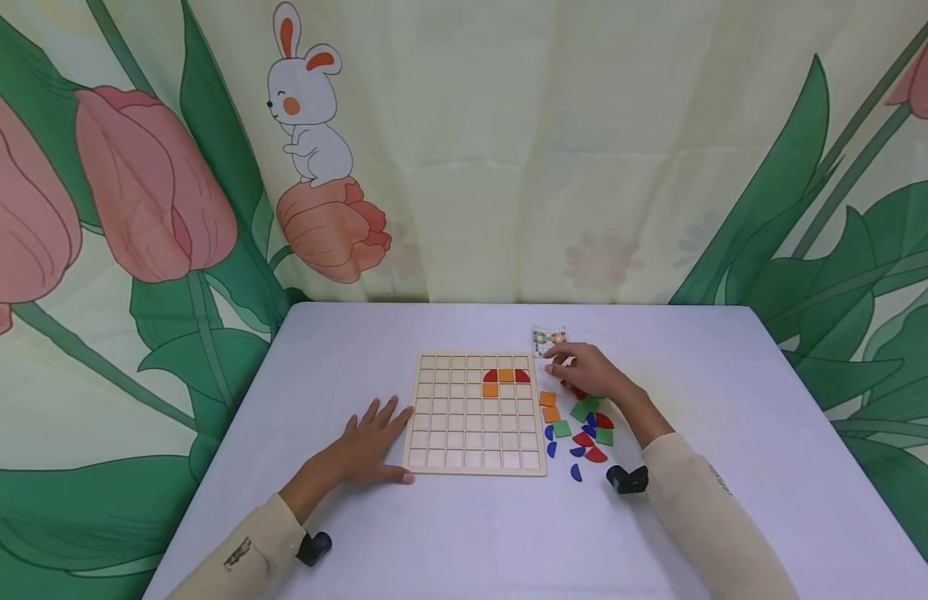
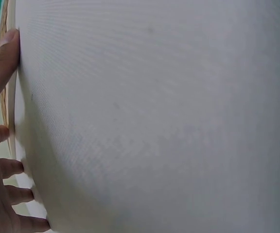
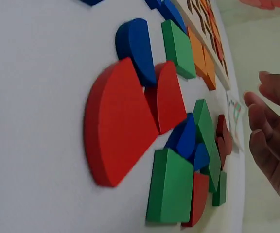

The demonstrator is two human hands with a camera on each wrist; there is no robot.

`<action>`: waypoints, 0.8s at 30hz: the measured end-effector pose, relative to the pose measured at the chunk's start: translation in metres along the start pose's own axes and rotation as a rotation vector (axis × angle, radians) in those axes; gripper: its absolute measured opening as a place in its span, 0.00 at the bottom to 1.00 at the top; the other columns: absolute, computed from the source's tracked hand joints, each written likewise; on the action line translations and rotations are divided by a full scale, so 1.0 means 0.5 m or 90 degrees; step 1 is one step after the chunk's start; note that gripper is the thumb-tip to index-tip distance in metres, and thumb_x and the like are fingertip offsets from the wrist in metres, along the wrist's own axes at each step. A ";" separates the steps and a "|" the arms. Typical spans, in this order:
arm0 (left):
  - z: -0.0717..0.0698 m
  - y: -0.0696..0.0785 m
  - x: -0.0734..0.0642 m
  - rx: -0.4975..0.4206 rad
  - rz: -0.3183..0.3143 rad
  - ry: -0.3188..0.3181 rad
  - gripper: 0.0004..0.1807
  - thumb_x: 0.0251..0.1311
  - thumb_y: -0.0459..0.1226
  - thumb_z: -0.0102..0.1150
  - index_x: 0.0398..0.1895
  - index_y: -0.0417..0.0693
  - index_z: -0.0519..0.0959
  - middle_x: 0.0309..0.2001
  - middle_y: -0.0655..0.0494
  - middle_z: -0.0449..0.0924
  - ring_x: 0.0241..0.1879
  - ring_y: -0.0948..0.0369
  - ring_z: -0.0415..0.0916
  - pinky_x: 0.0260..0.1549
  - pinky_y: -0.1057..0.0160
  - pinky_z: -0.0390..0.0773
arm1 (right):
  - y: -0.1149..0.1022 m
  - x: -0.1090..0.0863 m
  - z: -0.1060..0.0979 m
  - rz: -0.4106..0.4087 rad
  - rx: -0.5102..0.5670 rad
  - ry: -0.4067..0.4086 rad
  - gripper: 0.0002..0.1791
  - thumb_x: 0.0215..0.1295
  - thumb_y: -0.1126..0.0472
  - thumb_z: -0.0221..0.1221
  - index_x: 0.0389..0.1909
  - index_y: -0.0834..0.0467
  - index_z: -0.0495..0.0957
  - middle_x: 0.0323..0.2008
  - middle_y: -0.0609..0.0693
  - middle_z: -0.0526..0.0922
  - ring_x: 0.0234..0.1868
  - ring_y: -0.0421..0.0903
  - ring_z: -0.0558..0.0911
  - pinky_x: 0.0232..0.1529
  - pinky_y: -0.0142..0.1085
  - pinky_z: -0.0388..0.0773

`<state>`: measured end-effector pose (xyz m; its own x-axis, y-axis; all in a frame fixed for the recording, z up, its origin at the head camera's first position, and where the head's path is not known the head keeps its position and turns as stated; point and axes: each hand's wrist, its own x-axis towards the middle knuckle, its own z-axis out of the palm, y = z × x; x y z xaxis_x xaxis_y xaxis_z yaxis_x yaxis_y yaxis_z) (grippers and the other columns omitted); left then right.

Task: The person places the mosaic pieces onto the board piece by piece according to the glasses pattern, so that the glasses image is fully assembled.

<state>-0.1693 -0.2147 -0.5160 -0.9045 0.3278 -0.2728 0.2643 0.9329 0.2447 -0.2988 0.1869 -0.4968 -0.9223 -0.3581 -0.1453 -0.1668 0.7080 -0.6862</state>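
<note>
A square wooden board [image 1: 454, 432] with a grid of cells lies on the table. In its upper right sit two red rounded pieces, an orange square [image 1: 506, 376] between them, and another orange square [image 1: 490, 389] under the left red one. My left hand [image 1: 371, 447] rests flat at the board's left edge, fingers spread, with the thumb by the lower corner. My right hand [image 1: 588, 369] hovers beside a small printed card [image 1: 548, 337] beyond the board's upper right corner. Its fingers are loosely bent, and nothing shows between them in the right wrist view.
Right of the board lie loose pieces: orange squares [image 1: 549, 413], green squares [image 1: 604, 436], several blue half-rounds [image 1: 576, 472] and red fan shapes [image 1: 596, 455]. In the right wrist view a large red piece [image 3: 118, 124] is closest. A printed curtain [image 1: 494, 167] hangs behind the white table [image 1: 464, 533].
</note>
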 end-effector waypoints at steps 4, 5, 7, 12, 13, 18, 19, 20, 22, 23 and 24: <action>0.000 0.001 0.000 0.000 0.000 0.001 0.62 0.45 0.68 0.69 0.81 0.56 0.53 0.81 0.43 0.44 0.79 0.37 0.38 0.67 0.26 0.50 | 0.020 -0.010 -0.015 0.017 -0.005 -0.003 0.19 0.69 0.57 0.62 0.58 0.58 0.80 0.46 0.56 0.82 0.33 0.47 0.77 0.31 0.34 0.81; 0.000 0.001 0.001 -0.001 0.001 0.002 0.62 0.45 0.68 0.69 0.81 0.56 0.53 0.81 0.44 0.44 0.79 0.37 0.38 0.67 0.26 0.50 | 0.025 -0.012 -0.017 0.022 -0.005 -0.006 0.18 0.69 0.57 0.62 0.57 0.58 0.80 0.46 0.56 0.82 0.33 0.47 0.77 0.32 0.35 0.82; 0.001 0.001 0.002 0.000 0.001 0.004 0.62 0.45 0.68 0.69 0.81 0.56 0.52 0.81 0.44 0.44 0.79 0.38 0.38 0.68 0.26 0.50 | 0.032 -0.018 -0.022 0.030 -0.007 -0.008 0.18 0.69 0.58 0.62 0.57 0.59 0.80 0.47 0.57 0.82 0.36 0.48 0.77 0.33 0.34 0.82; -0.001 0.001 0.003 0.002 0.001 0.002 0.62 0.46 0.69 0.68 0.81 0.57 0.52 0.81 0.44 0.43 0.80 0.38 0.37 0.68 0.27 0.49 | 0.051 -0.027 -0.027 0.057 -0.028 0.005 0.17 0.69 0.59 0.62 0.56 0.59 0.81 0.52 0.60 0.80 0.43 0.50 0.79 0.38 0.34 0.83; -0.002 0.001 0.003 0.001 0.001 0.000 0.62 0.46 0.69 0.68 0.81 0.57 0.51 0.81 0.44 0.43 0.80 0.38 0.37 0.68 0.27 0.49 | 0.056 -0.027 -0.027 0.065 -0.034 0.010 0.17 0.70 0.59 0.62 0.56 0.59 0.81 0.53 0.60 0.80 0.45 0.50 0.79 0.39 0.35 0.83; 0.000 -0.003 0.002 0.005 -0.004 -0.009 0.63 0.46 0.69 0.68 0.81 0.57 0.50 0.82 0.45 0.42 0.80 0.39 0.36 0.69 0.27 0.48 | 0.069 -0.025 -0.029 0.076 -0.056 0.021 0.17 0.72 0.58 0.59 0.59 0.58 0.80 0.56 0.61 0.78 0.54 0.55 0.77 0.49 0.43 0.83; 0.000 -0.003 0.002 0.005 -0.004 -0.010 0.63 0.45 0.69 0.68 0.81 0.57 0.51 0.82 0.45 0.42 0.80 0.38 0.36 0.69 0.27 0.49 | 0.070 -0.023 -0.029 0.076 -0.060 0.021 0.18 0.73 0.58 0.59 0.60 0.57 0.80 0.57 0.61 0.78 0.56 0.55 0.76 0.50 0.44 0.82; 0.001 -0.004 0.002 0.006 -0.005 -0.009 0.63 0.45 0.69 0.68 0.81 0.57 0.51 0.82 0.45 0.42 0.80 0.38 0.37 0.69 0.27 0.49 | 0.072 -0.021 -0.029 0.076 -0.063 0.020 0.18 0.73 0.58 0.58 0.60 0.57 0.79 0.56 0.60 0.78 0.56 0.55 0.76 0.50 0.44 0.82; 0.002 -0.004 0.001 0.006 -0.006 -0.011 0.63 0.45 0.69 0.68 0.81 0.57 0.51 0.82 0.45 0.42 0.80 0.38 0.36 0.69 0.27 0.49 | 0.074 -0.017 -0.029 0.081 -0.065 0.016 0.19 0.73 0.57 0.59 0.62 0.57 0.79 0.56 0.60 0.78 0.56 0.55 0.76 0.49 0.43 0.82; 0.003 -0.005 0.000 0.002 -0.004 -0.009 0.63 0.45 0.69 0.68 0.81 0.57 0.51 0.82 0.45 0.42 0.80 0.38 0.37 0.69 0.27 0.48 | 0.075 -0.015 -0.028 0.086 -0.066 0.014 0.20 0.72 0.57 0.59 0.62 0.57 0.79 0.55 0.60 0.78 0.55 0.55 0.76 0.48 0.42 0.81; 0.003 -0.005 0.000 -0.002 -0.002 -0.006 0.63 0.45 0.69 0.68 0.81 0.57 0.52 0.81 0.44 0.43 0.80 0.38 0.37 0.68 0.27 0.48 | 0.076 -0.013 -0.028 0.090 -0.066 0.012 0.20 0.72 0.57 0.60 0.62 0.57 0.79 0.54 0.60 0.78 0.54 0.54 0.76 0.47 0.41 0.81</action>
<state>-0.1693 -0.2167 -0.5179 -0.9020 0.3261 -0.2828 0.2599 0.9334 0.2473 -0.3041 0.2246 -0.5117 -0.9455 -0.2392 -0.2210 -0.0686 0.8096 -0.5829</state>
